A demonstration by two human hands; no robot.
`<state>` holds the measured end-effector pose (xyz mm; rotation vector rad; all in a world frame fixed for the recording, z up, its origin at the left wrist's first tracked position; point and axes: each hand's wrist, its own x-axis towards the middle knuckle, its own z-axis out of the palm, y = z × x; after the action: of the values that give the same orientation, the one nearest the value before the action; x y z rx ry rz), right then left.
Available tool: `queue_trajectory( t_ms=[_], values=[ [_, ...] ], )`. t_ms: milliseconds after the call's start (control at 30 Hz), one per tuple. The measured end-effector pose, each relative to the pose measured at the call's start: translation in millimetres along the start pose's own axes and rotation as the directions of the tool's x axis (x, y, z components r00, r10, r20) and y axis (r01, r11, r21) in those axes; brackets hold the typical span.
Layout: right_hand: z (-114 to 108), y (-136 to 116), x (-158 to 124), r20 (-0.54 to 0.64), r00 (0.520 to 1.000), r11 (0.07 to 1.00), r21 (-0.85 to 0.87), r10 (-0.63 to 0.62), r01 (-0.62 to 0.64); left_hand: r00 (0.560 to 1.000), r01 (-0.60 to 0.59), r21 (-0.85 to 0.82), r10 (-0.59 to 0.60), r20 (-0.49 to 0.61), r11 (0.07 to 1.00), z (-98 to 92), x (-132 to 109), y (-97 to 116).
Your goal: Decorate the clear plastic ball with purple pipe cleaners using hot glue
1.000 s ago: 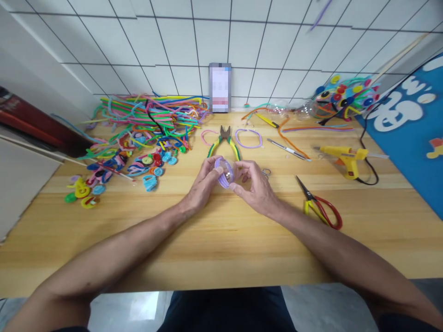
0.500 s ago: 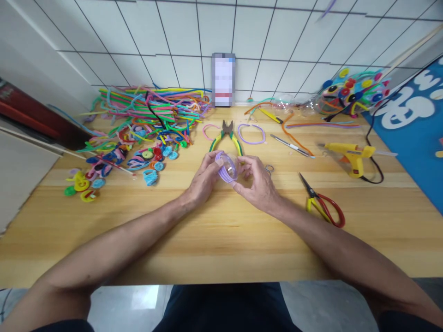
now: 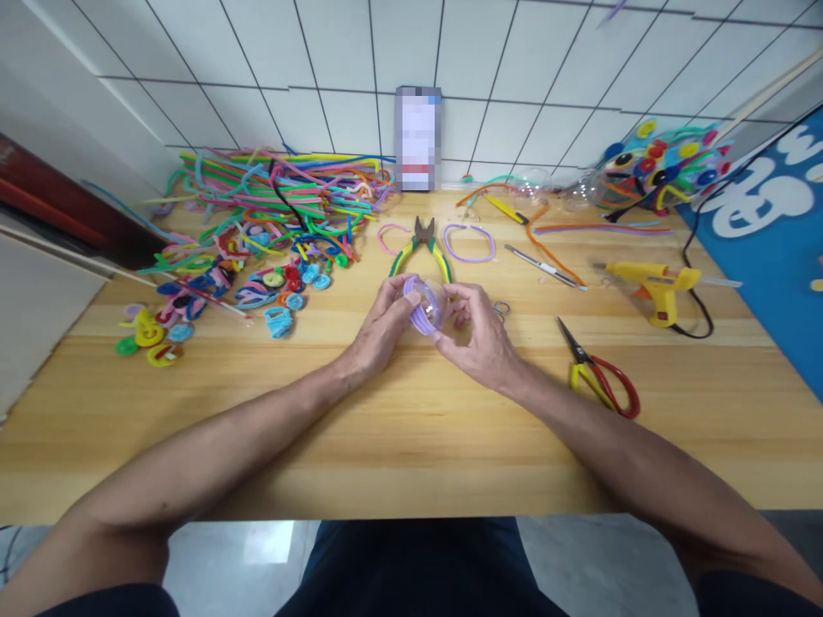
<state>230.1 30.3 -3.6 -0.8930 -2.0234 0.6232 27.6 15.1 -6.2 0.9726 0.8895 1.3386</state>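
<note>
Between both hands is a clear plastic ball [image 3: 433, 300], tilted, with purple pipe cleaner coils [image 3: 421, 316] round it. My left hand [image 3: 384, 324] closes on the coiled side, its thumb pressed over the purple loops. My right hand [image 3: 477, 332] grips the clear side with bent fingers and thumb. Whether the ball is whole or a half cannot be made out. Just beyond lie pliers [image 3: 424, 236] with green and yellow handles, partly covered by the hands. A bent purple pipe cleaner [image 3: 470, 244] and a pink one [image 3: 387, 239] flank the pliers.
Pipe cleaners [image 3: 276, 193] are heaped at the back left, with coiled pieces [image 3: 279, 322] before them. A phone [image 3: 418, 141] leans on the tiled wall. Rightward lie a utility knife [image 3: 507, 209], tweezers [image 3: 543, 266], scissors [image 3: 595, 368] and a yellow glue gun [image 3: 659, 287].
The ball with its purple coils has turned slightly in my hands, showing more of the coils' face. Both hands keep their hold. The whole view has shifted a little.
</note>
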Motion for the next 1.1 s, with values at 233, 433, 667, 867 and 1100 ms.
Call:
queue_trajectory(
  t_ms=[233,433,667,867,1100],
  values=[
    [2,0,-1,-0.01,1.0,1.0,-0.008,0.004,-0.004,0.999,-0.044,0.076,0.043,0.019,0.996,0.1,-3,-4],
    [1,2,-2,0.035,0.999,0.999,-0.045,-0.02,0.021,0.998,0.037,-0.142,-0.044,-0.042,0.989,4.6,5,4],
    [1,13,-1,-0.028,0.998,0.998,-0.021,-0.056,0.055,0.922,0.387,-0.447,-0.334,0.196,0.807,-4.2,18,29],
    [1,14,1,-0.025,0.998,0.999,-0.012,-0.053,0.052,0.904,0.427,-0.468,-0.367,0.218,0.774,-10.6,19,33],
    [-3,10,4,0.01,1.0,0.999,0.051,0.008,-0.009,0.917,0.395,-0.365,-0.335,0.218,0.843,-13.4,19,27]
  ],
)
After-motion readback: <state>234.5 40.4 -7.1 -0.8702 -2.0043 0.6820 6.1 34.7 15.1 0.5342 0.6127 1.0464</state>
